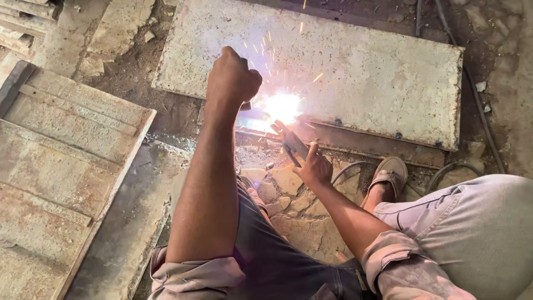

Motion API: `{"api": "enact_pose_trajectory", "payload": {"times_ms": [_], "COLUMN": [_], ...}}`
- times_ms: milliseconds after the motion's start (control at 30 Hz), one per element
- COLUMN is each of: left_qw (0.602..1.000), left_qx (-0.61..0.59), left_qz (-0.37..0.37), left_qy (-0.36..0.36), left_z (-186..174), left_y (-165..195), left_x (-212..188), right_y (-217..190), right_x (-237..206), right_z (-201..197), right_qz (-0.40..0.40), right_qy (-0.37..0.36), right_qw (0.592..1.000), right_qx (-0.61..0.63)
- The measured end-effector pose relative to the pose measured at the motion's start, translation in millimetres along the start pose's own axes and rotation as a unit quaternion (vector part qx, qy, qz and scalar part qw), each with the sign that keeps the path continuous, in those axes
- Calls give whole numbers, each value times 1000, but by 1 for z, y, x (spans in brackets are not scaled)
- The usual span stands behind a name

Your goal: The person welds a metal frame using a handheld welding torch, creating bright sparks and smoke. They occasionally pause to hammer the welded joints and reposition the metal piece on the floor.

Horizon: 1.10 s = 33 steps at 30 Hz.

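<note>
The left hand [233, 78] is balled into a tight fist, its fingers curled on something hidden inside the grip, just at nine o'clock of the white welding arc [282, 106] that throws sparks along the near edge of the flat grey metal panel [361, 72] lying on the floor. The right hand [313, 166], at five o'clock of the arc, has its fingers wrapped on the electrode holder [291, 143], which points up at the glare. A sandalled foot [388, 176] rests at three o'clock of that hand, and rusty metal sheets [61, 161] lie well apart at nine o'clock.
</note>
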State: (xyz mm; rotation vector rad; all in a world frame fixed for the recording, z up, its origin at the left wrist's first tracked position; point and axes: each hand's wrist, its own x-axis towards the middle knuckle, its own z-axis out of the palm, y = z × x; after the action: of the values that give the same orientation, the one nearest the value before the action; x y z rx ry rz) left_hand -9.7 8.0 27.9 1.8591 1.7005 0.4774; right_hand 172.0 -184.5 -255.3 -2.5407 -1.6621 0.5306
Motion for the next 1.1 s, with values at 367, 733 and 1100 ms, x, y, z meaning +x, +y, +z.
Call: {"api": "enact_pose_trajectory", "payload": {"times_ms": [367, 733, 1100], "left_qw": [999, 974, 963], "left_qx": [9, -70, 87], "left_qz": [-8, -106, 116], "left_qy": [-38, -185, -228], "left_z": [19, 55, 161], "left_y": [-17, -2, -22], "left_x": [17, 5, 21], "right_y": [-8, -15, -33], "right_x": [-9, -33, -19], "right_z": [-7, 28, -14], "right_qz": [-72, -245, -132], "right_qy": [36, -31, 88], "right_qw": [997, 967, 963], "right_qx": [14, -61, 218]}}
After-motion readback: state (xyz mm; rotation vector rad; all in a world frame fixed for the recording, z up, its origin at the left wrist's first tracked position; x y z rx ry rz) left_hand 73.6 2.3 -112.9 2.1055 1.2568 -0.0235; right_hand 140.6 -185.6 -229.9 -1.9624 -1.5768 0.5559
